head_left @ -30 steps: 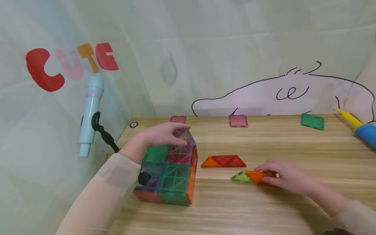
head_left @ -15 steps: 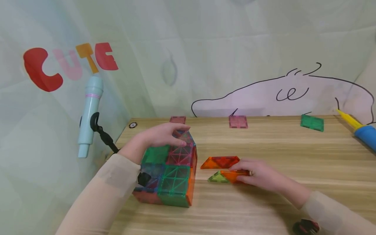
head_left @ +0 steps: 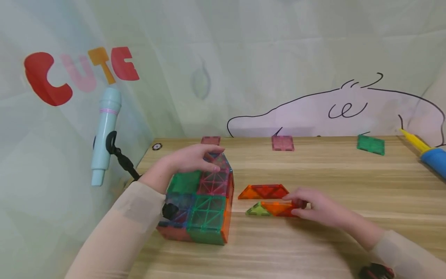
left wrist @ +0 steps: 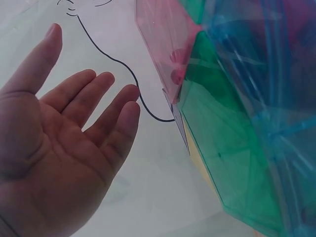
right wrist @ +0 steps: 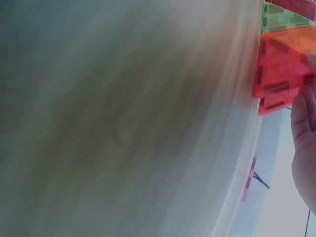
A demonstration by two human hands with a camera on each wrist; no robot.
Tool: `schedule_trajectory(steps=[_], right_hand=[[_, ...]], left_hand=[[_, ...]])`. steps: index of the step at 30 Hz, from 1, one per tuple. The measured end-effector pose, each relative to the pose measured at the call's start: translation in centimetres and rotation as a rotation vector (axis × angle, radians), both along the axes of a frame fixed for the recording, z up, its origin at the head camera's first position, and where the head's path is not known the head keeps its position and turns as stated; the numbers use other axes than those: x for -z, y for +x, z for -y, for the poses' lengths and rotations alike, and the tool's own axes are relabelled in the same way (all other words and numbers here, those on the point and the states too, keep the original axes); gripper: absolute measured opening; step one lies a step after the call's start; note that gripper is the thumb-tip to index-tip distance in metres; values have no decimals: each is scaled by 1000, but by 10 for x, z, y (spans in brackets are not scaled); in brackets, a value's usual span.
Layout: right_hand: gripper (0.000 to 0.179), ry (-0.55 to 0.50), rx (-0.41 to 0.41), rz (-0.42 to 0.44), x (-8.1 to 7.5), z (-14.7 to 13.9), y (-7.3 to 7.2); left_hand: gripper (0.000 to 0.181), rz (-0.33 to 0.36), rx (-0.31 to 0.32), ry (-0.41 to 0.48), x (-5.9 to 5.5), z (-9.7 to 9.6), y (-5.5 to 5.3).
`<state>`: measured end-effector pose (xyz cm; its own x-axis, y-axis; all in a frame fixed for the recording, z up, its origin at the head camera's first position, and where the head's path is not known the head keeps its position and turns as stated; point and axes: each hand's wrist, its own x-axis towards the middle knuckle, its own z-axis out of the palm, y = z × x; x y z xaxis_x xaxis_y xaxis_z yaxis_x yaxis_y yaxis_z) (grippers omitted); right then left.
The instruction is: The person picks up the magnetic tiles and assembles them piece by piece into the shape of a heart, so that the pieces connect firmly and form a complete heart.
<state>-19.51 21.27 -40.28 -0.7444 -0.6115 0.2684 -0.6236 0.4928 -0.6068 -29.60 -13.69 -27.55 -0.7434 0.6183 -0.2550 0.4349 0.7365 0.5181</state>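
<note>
My left hand (head_left: 195,159) hovers over the far end of a block built of see-through magnetic tiles (head_left: 208,212) in green, pink, blue and orange. In the left wrist view its fingers (left wrist: 118,131) are loosely bent and hold nothing, beside the green tile wall (left wrist: 224,123). My right hand (head_left: 318,207) has thumb and fingers on either side of the red right end of a standing strip of triangle magnetic tiles (head_left: 275,209), lime, orange and red. Behind it stands a matching orange-and-red strip (head_left: 263,192), with the fingertips near its right end.
Pink square tiles (head_left: 283,143) and a green tile (head_left: 371,144) lie along the back edge of the wooden table (head_left: 265,252). A blue-and-yellow object (head_left: 432,159) stands at far right. At left, a pale blue microphone (head_left: 106,135) sits in a black holder (head_left: 122,159).
The front strip has moved left, to near the tile block, carried by my right hand. In the last half second the hand has slid slightly right along it. The left hand stays put.
</note>
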Motion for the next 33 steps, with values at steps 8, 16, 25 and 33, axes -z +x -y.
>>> schedule_trajectory(steps=[8,16,25,33], right_hand=[[30,10,-4,-85,1,1,0],[30,18,-19,-50,0,10,-3],[31,13,-37,-67,0,9,-3],[31,-32,-36,-35,-1,6,-1]], left_hand=[[62,11,-7,-5,-2,2,1],[61,11,-9,-7,-1,4,1],[64,2,-3,4,-3,7,1],[65,-1,-19,3,-3,12,1]])
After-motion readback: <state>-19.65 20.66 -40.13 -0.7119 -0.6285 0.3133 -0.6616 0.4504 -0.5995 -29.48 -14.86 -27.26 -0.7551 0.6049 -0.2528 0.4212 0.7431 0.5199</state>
